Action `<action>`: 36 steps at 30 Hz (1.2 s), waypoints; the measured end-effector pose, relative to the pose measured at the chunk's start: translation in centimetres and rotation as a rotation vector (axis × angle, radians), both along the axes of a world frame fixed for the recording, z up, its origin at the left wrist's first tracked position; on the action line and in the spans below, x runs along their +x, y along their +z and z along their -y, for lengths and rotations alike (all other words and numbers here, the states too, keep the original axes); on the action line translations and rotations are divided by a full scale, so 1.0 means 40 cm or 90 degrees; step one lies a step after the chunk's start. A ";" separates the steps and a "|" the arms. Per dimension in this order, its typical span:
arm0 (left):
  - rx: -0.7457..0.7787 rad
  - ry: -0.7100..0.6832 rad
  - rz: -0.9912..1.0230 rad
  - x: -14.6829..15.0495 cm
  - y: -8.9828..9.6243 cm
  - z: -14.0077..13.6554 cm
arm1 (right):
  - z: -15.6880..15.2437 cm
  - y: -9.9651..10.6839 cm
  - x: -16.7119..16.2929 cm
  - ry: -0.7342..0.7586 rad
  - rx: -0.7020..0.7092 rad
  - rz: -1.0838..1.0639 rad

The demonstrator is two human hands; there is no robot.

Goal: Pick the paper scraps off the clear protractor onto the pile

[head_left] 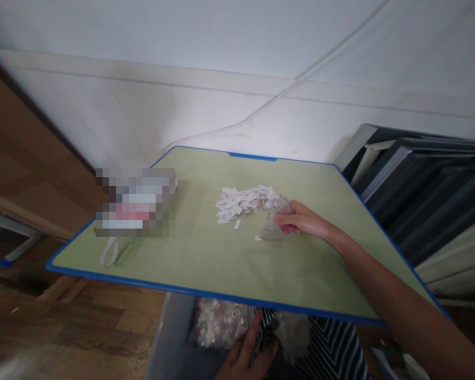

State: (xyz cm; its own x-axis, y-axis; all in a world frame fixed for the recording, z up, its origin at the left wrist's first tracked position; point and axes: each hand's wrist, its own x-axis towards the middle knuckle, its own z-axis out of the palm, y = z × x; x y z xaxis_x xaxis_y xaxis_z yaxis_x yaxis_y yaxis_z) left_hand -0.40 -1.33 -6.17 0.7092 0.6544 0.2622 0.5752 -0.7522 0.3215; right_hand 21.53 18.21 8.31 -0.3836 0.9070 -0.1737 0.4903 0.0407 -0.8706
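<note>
Over the right part of the green tabletop [206, 258], my right hand [301, 217] is closed on a small clear plastic bag [272, 230]. Something pinkish-red shows at its fingers. Beside the bag lies a heap of small white paper slips [245, 202], a few of them loose at its near side. Below the table's front edge is my left hand [245, 353], its fingers apart and nothing visible in them. It is close to a grey bin [170, 322] holding many small clear packets [220, 323]. Another clear plastic piece [295, 335] lies on the striped cloth at the lap.
A blurred-out white and pink item with a white loop [110, 252] is on the table's left side. A large cardboard box [31, 158] stands at the left. Dark folded panels [431, 184] lean at the right. A white wall [221, 100] with a cable rises behind.
</note>
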 end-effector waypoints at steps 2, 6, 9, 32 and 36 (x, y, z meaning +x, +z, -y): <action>0.038 0.009 -0.012 0.004 0.008 -0.004 | -0.001 0.009 0.024 0.085 -0.046 0.025; 0.118 -0.040 -0.046 0.002 0.060 -0.002 | 0.003 0.019 0.067 0.219 -0.146 0.063; 0.122 -0.008 -0.113 -0.010 0.099 0.007 | 0.017 0.030 0.078 0.277 -0.206 0.113; -0.374 -0.013 -0.431 0.026 0.171 -0.022 | 0.056 0.049 0.039 0.494 -0.362 0.128; -0.369 -0.017 -0.424 0.024 0.168 -0.022 | 0.043 0.038 0.052 0.415 -0.352 0.110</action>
State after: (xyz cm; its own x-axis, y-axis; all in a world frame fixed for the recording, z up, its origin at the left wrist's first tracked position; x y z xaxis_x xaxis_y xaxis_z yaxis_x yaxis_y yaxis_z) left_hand 0.57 -0.47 0.55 0.6138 0.5370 -0.5787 0.7632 -0.5911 0.2610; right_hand 23.62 16.48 9.84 -0.7238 0.2846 -0.6286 0.6442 -0.0478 -0.7634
